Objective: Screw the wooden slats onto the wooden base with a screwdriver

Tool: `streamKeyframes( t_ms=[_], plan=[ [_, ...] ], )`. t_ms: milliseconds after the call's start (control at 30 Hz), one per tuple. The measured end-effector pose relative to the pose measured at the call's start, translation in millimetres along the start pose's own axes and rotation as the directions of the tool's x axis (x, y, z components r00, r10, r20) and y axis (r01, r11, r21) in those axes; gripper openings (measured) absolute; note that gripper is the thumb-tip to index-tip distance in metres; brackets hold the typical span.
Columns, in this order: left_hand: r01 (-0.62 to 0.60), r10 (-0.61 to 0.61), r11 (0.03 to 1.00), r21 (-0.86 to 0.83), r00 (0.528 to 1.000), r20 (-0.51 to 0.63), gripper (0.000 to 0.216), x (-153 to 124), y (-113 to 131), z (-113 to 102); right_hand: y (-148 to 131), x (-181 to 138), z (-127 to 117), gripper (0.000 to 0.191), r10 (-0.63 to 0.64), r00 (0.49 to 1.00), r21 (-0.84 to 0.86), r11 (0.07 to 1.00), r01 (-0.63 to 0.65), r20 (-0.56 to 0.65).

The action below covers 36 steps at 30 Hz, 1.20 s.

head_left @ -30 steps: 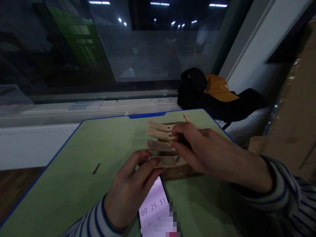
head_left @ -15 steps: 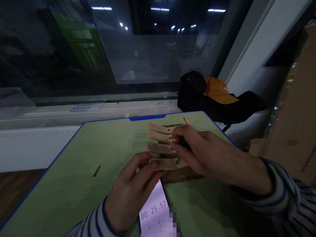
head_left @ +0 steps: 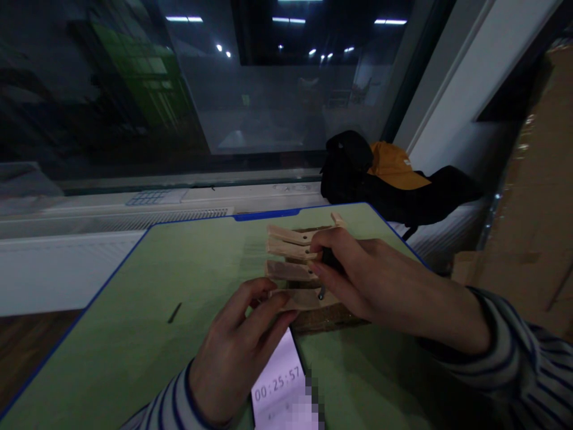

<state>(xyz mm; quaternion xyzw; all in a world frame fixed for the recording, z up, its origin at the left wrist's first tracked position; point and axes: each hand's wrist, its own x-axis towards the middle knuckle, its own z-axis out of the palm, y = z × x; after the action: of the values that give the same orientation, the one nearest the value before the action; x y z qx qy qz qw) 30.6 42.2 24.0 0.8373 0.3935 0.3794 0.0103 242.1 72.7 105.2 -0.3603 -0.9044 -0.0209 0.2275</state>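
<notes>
Several pale wooden strips, some with a small round hole, lie side by side across a rough brown block. My left hand pinches the left end of the nearest wooden strip between thumb and fingers. Over the strips' right side, my right hand is closed around a dark-handled tool. Its thin metal end touches or hovers just above the nearest strip; which one I cannot tell. My right fingers cover most of the handle and the strips' right ends.
A phone with a timer on its screen lies just in front of the block. On the green, blue-edged table lies a small dark sliver. Black and orange caps rest on dark cloth by the window. Cardboard stands at right.
</notes>
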Motion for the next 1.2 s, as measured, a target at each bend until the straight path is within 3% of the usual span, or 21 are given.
streamKeyframes(
  t_ms=[500,667,800,933,1100,1200],
  plan=[
    [-0.010,0.010,1.000,0.023,1.000,-0.010,0.018,-2,-2,-1,0,1,-5,0.017,0.037,0.998,0.048,0.998,-0.039,0.048],
    [-0.014,0.014,1.000,0.020,1.000,-0.019,0.020,-1,-2,1,4,-1,-14,0.041,0.062,0.988,0.119,0.990,-0.079,0.141],
    [-0.009,0.010,1.000,0.028,0.999,-0.053,0.029,-2,-2,3,8,-6,-10,0.059,0.148,0.979,0.218,0.960,-0.177,0.141],
    [0.011,-0.011,1.000,-0.005,0.996,-0.092,0.032,-3,0,3,9,-19,2,0.053,0.212,0.975,0.326,0.919,-0.222,0.067],
    [0.078,-0.098,0.984,-0.161,0.988,-0.123,0.031,1,0,3,1,-32,13,0.058,0.308,0.951,0.441,0.853,-0.279,0.005],
    [0.101,-0.137,0.965,-0.241,0.981,-0.136,0.027,2,-1,5,-5,-32,16,0.048,0.285,0.958,0.344,0.898,-0.275,0.022]
  ],
)
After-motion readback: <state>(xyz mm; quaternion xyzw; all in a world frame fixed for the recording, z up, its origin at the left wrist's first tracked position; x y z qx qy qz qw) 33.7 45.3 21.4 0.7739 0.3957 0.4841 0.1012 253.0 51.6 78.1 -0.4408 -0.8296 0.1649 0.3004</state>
